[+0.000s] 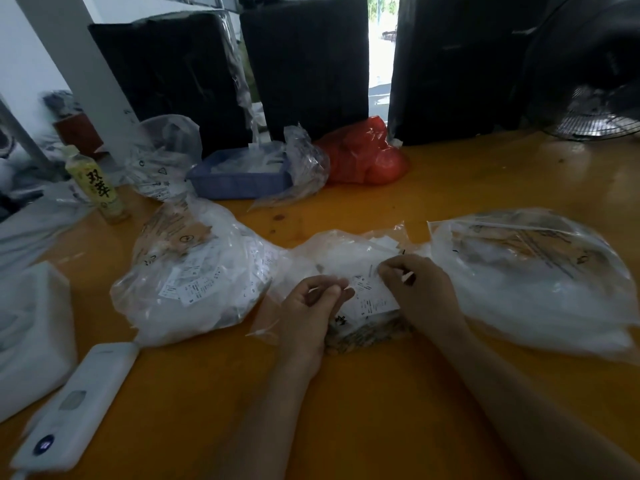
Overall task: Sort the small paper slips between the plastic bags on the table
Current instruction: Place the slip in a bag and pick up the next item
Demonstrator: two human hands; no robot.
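Orange worktop (346, 410) fills the view, with 3 black wrapped blocks (304, 64) standing along its far edge and a fan (595, 112) at the far right.

Taking the middle bag (346, 258) as landmark: it lies at the centre of the worktop, clear plastic, with white slips (370, 299) on its near side. The left hand (311, 306) is at its near-left edge, fingers curled, fingertips pinching the left end of the slips. The right hand (419, 289) is at its near-right edge, fingers curled, pinching the right end of the same slips. The hands are close together, and the slips lie between them over the bag.

Just left of the middle bag sits a fuller left bag (194, 271) with many printed slips showing through the plastic. Just right of it lies a large right bag (533, 278), mostly white inside. Beyond the middle bag, toward the black blocks, is a blue tray (239, 181) holding clear packets, with a red bag (367, 157) to the tray's right and another clear bag (162, 157) to its left. Far left of the middle bag stands a yellow-labelled bottle (95, 185). Near-left of it lie a white device (79, 403) and a white box (31, 334).
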